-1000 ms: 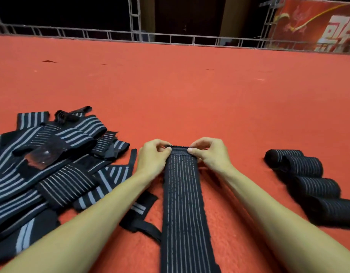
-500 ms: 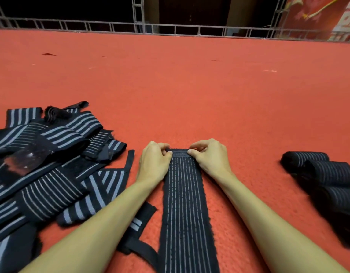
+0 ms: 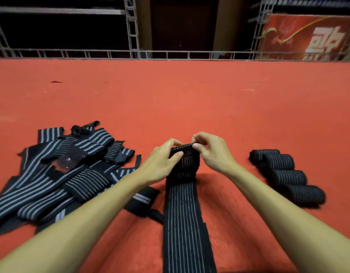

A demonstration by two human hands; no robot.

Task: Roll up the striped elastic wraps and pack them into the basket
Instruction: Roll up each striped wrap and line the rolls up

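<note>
Red carpet (image 3: 189, 107) stretches ahead, and the striped wrap (image 3: 185, 223) runs from six o'clock toward centre. Our left hand (image 3: 160, 166) and right hand (image 3: 212, 152) pinch its rolled far end, fingers curled.

Far past right hand (image 3: 214, 154), on red banner (image 3: 300, 22): big white Chinese characters, cropped and blurred, not readable.

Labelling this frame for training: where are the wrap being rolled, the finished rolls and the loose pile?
wrap being rolled (image 3: 183, 213), head view, flat unrolled stretch.
finished rolls (image 3: 288, 177), head view, a middle roll's side.
loose pile (image 3: 52, 182), head view, striped band mid-pile.
</note>
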